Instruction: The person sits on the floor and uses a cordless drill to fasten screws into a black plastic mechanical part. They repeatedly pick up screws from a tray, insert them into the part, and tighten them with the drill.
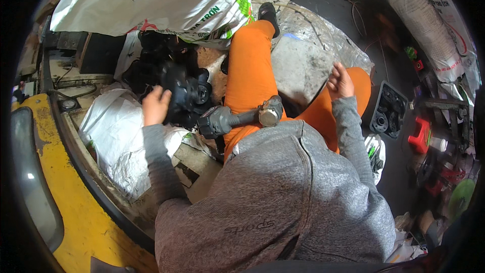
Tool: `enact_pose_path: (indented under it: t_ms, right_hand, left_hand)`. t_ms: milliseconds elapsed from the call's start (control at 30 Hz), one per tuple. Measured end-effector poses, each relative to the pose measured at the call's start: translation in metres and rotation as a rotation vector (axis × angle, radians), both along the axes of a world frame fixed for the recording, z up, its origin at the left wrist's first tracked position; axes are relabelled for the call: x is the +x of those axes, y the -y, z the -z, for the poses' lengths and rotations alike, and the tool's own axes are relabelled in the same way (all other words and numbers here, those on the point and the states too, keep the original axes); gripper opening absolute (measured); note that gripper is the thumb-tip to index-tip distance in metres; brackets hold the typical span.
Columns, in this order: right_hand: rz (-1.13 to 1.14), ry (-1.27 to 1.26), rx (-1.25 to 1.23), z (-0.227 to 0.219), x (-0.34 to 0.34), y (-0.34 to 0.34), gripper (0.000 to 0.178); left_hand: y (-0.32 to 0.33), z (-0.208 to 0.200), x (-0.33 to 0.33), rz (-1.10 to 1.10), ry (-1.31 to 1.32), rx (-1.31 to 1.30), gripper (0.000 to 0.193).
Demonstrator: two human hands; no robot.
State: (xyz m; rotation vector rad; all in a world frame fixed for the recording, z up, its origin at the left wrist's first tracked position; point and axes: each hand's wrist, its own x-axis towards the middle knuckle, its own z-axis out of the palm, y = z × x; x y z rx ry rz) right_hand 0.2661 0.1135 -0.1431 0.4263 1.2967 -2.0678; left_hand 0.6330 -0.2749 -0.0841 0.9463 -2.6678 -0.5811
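My left hand is at the left, its fingers apart beside a pile of black moulded parts. One of these parts is smeared by motion just past the fingertips, and I see no firm grip on it. Raised over my right knee is my right hand, its fingers loosely bent and apart, with nothing seen in them. Across my lap lies a grey power tool with a thick block at one end and a round metal-faced head at the other. A pale, stained slab-like surface lies between my legs.
A large white sack stands over the pile at the far left. A crumpled white sack lies near my left forearm. At right are a dark bin of black parts, a red object and long white sacks. Yellow machinery borders the left.
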Motion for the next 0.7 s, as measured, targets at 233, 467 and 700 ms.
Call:
enact_pose_path:
  t_ms: [233, 467, 700]
  right_hand:
    - [0.345, 0.142, -0.373, 0.021, -0.024, -0.087, 0.017]
    - [0.466, 0.049, -0.285, 0.022, -0.034, -0.128, 0.015]
    - [0.674, 0.103, -0.488, 0.021, -0.014, -0.147, 0.015]
  left_hand:
    - [0.01, 0.113, 0.018, -0.324, 0.489, 0.63, 0.015]
    - [0.009, -0.255, -0.129, 0.45, -0.932, -0.029, 0.016]
    - [0.195, -0.223, -0.333, 0.441, 0.247, -0.231, 0.059]
